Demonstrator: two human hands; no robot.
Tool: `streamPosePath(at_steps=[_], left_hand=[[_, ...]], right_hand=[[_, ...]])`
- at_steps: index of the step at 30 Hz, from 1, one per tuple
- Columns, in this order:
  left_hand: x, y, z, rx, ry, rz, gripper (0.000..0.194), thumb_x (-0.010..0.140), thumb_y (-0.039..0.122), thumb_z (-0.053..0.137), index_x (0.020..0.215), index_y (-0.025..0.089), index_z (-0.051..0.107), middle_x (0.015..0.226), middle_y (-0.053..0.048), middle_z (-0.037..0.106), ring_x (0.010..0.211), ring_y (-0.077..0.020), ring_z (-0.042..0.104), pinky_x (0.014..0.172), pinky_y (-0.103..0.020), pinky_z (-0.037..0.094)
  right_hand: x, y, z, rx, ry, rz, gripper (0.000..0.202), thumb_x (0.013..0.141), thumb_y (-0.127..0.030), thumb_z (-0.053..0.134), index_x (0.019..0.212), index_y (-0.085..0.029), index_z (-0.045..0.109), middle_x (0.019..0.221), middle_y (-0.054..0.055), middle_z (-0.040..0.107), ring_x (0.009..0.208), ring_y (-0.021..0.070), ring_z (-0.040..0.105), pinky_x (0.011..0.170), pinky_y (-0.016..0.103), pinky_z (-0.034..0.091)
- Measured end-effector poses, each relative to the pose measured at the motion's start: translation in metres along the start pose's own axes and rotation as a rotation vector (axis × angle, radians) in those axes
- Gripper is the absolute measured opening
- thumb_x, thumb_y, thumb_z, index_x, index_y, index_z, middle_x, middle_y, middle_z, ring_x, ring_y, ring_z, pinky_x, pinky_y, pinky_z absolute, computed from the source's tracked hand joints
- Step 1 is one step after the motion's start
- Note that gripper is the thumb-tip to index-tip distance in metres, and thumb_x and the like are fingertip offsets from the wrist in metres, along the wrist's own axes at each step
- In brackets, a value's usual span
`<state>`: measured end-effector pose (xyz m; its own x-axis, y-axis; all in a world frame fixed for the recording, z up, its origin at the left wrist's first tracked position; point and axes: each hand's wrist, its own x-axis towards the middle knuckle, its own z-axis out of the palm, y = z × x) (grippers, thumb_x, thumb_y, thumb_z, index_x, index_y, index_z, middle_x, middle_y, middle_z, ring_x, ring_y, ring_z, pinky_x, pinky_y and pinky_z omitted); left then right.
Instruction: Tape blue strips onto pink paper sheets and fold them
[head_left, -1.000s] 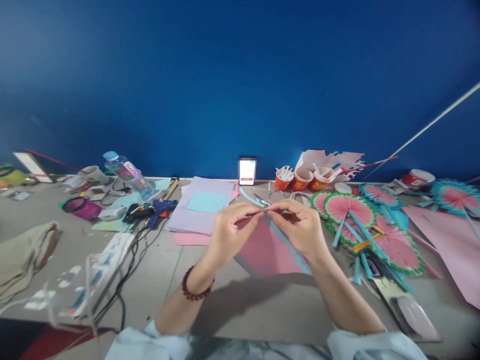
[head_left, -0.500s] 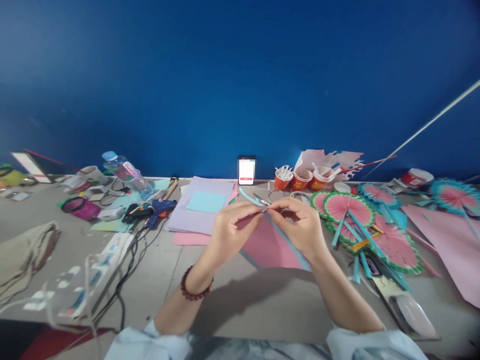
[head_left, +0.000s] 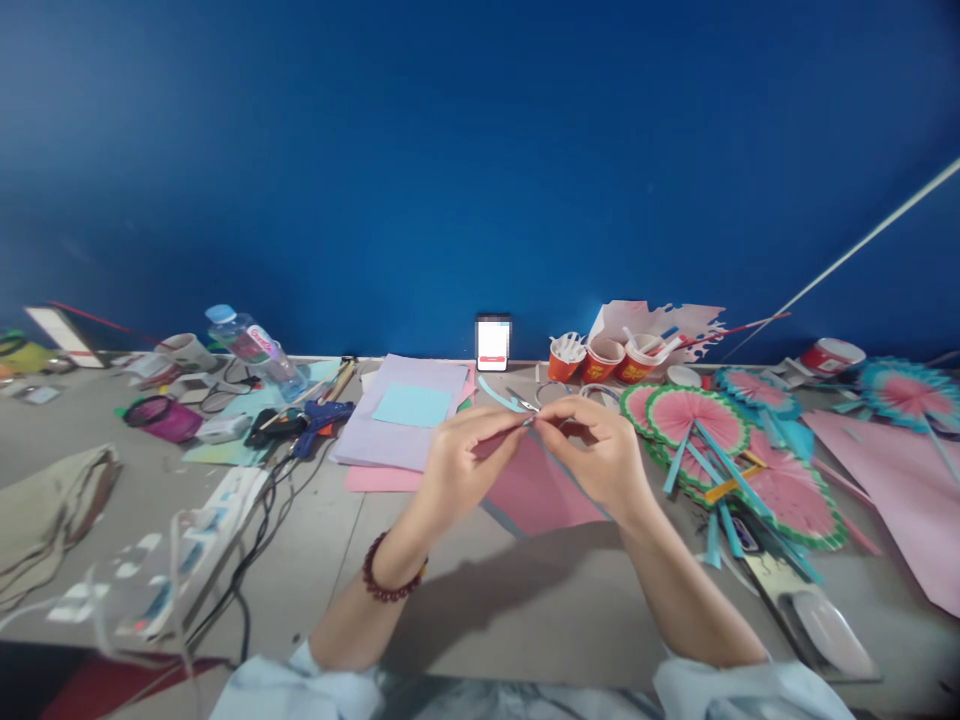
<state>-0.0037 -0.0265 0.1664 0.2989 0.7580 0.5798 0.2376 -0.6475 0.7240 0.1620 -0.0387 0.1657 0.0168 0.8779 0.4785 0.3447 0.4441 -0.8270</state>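
2 bare hands work over the middle of the table [head_left: 315,545], nearer its far edge than its near edge, on 1 pink sheet with blue-grey borders [head_left: 544,490]. Sheet lies between and below the hands; a broad shadow falls toward the table's near edge. Whether the sheet's lower part touches the tabletop: cannot tell. Risks, judged: (a) pinch covers only a small piece at the sheet's upper end, so uneven pressure or a small twist could skew the paper or let it slip; (b) the lower part has no visible grip and could swing or buckle if the hands lift unevenly; (c) a metal tool, probably scissors [head_left: 529,405], lies just beyond the fingertips toward the far edge, and a forward push could nick paper or skin. Fingers: left hand [head_left: 472,455] has thumb and index drawn together, clamped on the upper end of the sheet. Right hand [head_left: 598,450] shows the same pinch, its tips almost meeting the left's; gap at the tips nil or very slight, exact contact too small to resolve. Nearby: 1 phone [head_left: 493,343] upright at the far edge, 3 red cups [head_left: 568,360] to its right, pleated fans [head_left: 699,418] toward the right edge.
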Motion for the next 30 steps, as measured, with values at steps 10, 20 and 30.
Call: streamPosePath(at_steps=[10, 20, 30], left_hand=[[-0.001, -0.001, 0.003, 0.076, 0.026, 0.081, 0.019, 0.089, 0.019, 0.054, 0.102, 0.020, 0.068, 0.093, -0.007, 0.071, 0.086, -0.0180, 0.064, 0.077, -0.031, 0.051], [0.007, -0.003, -0.012, -0.091, -0.082, -0.163, 0.020, 0.086, 0.026, 0.059, 0.103, 0.021, 0.069, 0.093, -0.006, 0.070, 0.082, -0.0157, 0.064, 0.073, -0.026, 0.052], [0.010, -0.008, -0.013, -0.029, -0.036, -0.172, 0.009, 0.081, 0.026, 0.065, 0.078, 0.017, 0.066, 0.082, -0.005, 0.064, 0.078, -0.0152, 0.059, 0.066, -0.024, 0.049]], right_hand=[[-0.001, 0.000, 0.000, -0.023, -0.030, 0.029, 0.007, 0.081, -0.025, 0.059, 0.078, -0.020, 0.064, 0.074, 0.002, 0.065, 0.068, 0.0144, 0.059, 0.060, 0.025, 0.050], [0.004, 0.011, -0.003, 0.042, -0.024, 0.042, 0.010, 0.083, -0.023, 0.057, 0.089, -0.022, 0.065, 0.087, 0.003, 0.067, 0.077, 0.0146, 0.061, 0.064, 0.024, 0.049], [0.009, 0.007, -0.008, 0.092, -0.149, 0.025, 0.011, 0.083, -0.027, 0.056, 0.087, -0.021, 0.063, 0.088, 0.004, 0.061, 0.079, 0.0151, 0.058, 0.066, 0.026, 0.049]])
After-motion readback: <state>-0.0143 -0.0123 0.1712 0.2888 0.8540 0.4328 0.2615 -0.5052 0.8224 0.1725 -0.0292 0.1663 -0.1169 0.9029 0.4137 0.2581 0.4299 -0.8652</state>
